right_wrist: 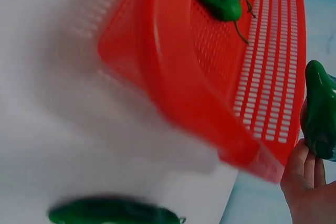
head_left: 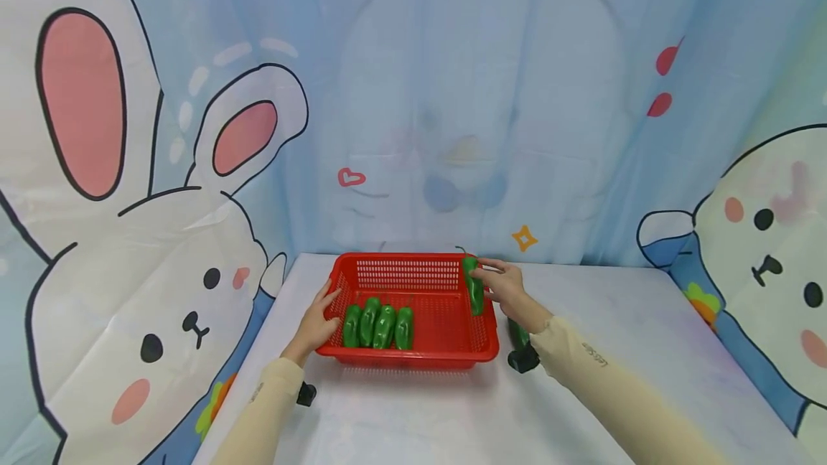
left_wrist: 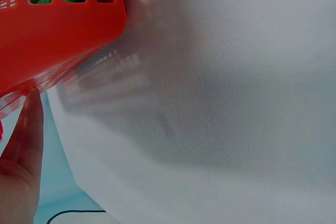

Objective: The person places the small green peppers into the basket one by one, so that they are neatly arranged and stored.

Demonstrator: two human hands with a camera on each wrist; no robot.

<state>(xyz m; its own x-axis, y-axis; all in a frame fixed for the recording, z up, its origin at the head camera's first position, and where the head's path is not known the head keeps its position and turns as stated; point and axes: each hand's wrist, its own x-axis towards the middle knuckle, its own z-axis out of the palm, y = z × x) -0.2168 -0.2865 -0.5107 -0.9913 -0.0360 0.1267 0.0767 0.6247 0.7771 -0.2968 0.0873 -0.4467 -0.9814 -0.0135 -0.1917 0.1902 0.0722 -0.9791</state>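
A red plastic basket point(head_left: 413, 359) with slotted walls stands on the table in the head view. My left hand point(head_left: 316, 320) holds its left rim, thumb toward the inside; in the left wrist view its straight fingers point(left_wrist: 31, 124) lie against the outer wall. Over the basket's right end, my right hand point(head_left: 507, 287) pinches a green pepper point(head_left: 474, 291) upright, its stem at the top. That same pepper point(right_wrist: 323, 111) shows at the right edge of the right wrist view. Several green peppers point(head_left: 384, 326) lie side by side in the basket's left half.
Another green pepper point(right_wrist: 113, 211) lies on the white table right of the basket, partly hidden by the right wrist and its black camera point(head_left: 523, 358) in the head view. A blue cartoon curtain point(head_left: 413, 92) hangs behind the table's far edge.
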